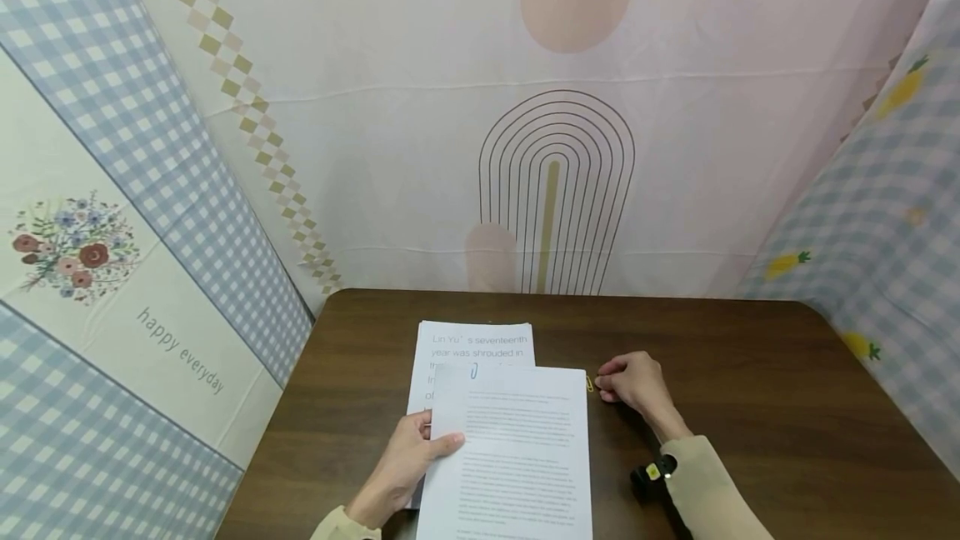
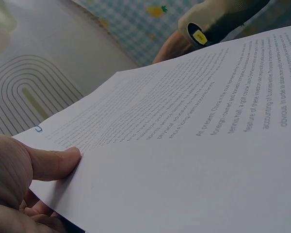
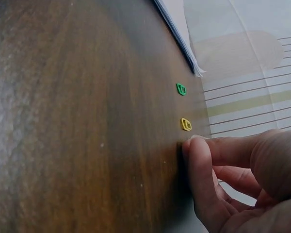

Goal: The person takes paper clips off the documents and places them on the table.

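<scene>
My left hand point(image 1: 405, 458) grips the left edge of a printed paper point(image 1: 517, 440), thumb on top and fingers beneath. A blue paper clip point(image 1: 474, 371) sits on its top edge, also visible in the left wrist view. Just right of the paper is my right hand point(image 1: 637, 383), its fingers bent and the tips of thumb and forefinger close together. Whether anything is between those tips is hidden. Beside them, a yellow paper clip point(image 3: 185, 124) lies on the table, apart from the fingertips in the right wrist view. A green paper clip point(image 3: 181, 89) lies farther along.
A stack of large-print sheets point(image 1: 480, 340) lies on the brown table point(image 1: 352, 357), partly covered by the held paper. Patterned cloth point(image 1: 375, 173) hangs behind the table, with checked cloth point(image 1: 900, 273) at the right. A black wrist device point(image 1: 651, 477) is at my right cuff.
</scene>
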`<state>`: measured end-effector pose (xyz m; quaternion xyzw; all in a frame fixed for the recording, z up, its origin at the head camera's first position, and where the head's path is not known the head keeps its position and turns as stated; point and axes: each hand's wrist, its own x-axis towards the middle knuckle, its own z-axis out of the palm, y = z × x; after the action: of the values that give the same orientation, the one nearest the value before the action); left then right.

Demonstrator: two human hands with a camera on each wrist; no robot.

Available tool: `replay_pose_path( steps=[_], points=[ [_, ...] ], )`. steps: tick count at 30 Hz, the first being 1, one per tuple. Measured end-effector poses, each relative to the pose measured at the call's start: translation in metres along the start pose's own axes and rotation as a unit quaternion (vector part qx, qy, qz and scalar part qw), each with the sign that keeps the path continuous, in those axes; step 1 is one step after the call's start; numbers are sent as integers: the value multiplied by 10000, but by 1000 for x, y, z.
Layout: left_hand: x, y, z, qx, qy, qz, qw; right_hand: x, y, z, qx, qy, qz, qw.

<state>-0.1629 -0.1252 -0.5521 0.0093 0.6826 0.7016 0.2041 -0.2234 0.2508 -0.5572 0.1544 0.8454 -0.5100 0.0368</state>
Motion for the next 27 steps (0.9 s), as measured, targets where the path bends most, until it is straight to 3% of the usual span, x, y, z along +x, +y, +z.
replay_pose_path(
  steps=[10, 27],
  points=[
    [0, 0, 1, -25, -21, 42, 10000, 1, 3, 2, -218, 43, -11, 9998],
    [-2, 1, 3, -200, -133, 2, 9997, -9, 2, -10, 122, 85, -3, 9999]
  ],
)
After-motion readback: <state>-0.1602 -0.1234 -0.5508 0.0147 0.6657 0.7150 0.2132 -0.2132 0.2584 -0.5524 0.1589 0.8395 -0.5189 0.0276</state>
